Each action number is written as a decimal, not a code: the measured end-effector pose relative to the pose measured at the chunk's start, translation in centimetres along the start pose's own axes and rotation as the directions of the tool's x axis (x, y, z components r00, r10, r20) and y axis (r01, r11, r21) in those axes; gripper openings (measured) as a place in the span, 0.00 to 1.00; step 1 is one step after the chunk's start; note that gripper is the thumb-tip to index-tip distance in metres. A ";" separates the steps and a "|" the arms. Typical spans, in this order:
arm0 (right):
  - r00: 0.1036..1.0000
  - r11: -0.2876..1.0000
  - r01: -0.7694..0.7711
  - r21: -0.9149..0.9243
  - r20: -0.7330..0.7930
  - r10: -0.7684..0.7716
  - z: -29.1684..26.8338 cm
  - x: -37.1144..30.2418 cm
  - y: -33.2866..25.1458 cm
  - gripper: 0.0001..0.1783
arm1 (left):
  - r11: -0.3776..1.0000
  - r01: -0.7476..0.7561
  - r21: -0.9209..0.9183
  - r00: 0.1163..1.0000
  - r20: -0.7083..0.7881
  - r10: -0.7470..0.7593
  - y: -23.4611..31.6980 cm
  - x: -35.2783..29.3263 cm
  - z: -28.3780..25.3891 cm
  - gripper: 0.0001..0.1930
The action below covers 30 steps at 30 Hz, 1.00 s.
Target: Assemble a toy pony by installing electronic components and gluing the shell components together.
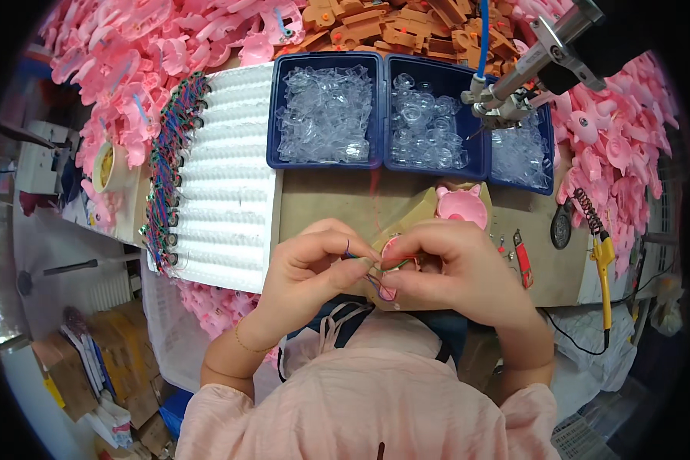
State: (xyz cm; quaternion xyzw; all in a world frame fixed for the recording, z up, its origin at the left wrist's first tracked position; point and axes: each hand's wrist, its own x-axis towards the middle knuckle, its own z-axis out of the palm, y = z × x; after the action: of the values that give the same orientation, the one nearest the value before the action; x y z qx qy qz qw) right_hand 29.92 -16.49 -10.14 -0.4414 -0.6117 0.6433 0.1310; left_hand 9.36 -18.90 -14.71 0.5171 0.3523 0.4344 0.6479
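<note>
My left hand (314,264) and my right hand (456,264) meet near the table's front edge, both with thumb and forefinger pinched. Between the fingertips run thin coloured wires (372,285), blue, red and green; their ends are too small to make out. Under my hands lies a tan holder (410,220), partly covered by them. On its far right part sits a rounded pink plastic shell (461,205) with two small ears. A bit of another pink part (389,293) shows below my fingers, mostly hidden.
Blue trays (382,115) of clear plastic pieces stand beyond. To the left, a white ridged tray (226,169) bears bundled wires (175,153). Pink (107,69) and brown parts (406,31) are heaped behind. A metal machine head (506,92), red cutter (523,259) and yellow soldering iron (604,268) are at right.
</note>
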 end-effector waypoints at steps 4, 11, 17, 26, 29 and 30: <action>0.994 0.948 0.040 0.317 -0.113 -0.004 1.0 -0.5 1.2 0.10 | 0.976 -0.097 0.195 0.995 0.033 0.093 -0.1 0.4 0.0 0.07; 0.798 0.859 0.128 -0.496 -0.462 -0.386 2.5 -0.6 1.2 0.07 | 0.458 -0.487 0.744 0.850 0.283 0.445 -0.2 0.4 0.8 0.14; 0.935 0.934 0.303 0.192 -0.250 -0.252 1.7 -0.3 1.9 0.08 | 0.626 -0.455 0.634 0.836 0.061 0.546 -0.9 0.1 1.0 0.15; 0.896 0.903 0.341 0.260 -0.379 -0.230 1.4 0.1 1.6 0.08 | 0.770 -0.368 0.522 0.917 0.066 0.394 -0.5 -0.4 0.2 0.07; 0.879 0.923 0.346 -0.170 -0.285 -0.382 1.7 -0.1 1.5 0.05 | 0.888 -0.245 0.389 0.959 -0.036 0.280 -0.8 -0.7 0.6 0.04; 0.879 0.922 0.349 -0.168 -0.282 -0.385 1.8 -0.1 1.3 0.05 | 0.920 -0.224 0.321 0.959 -0.095 0.266 -1.0 -0.7 0.7 0.04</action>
State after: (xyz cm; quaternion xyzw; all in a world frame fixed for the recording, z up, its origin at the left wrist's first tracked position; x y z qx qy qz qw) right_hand 29.12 -18.02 -11.52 -0.4193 -0.6911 0.4941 0.3200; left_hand 9.90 -19.89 -15.55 0.6207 0.3913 0.4864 0.4744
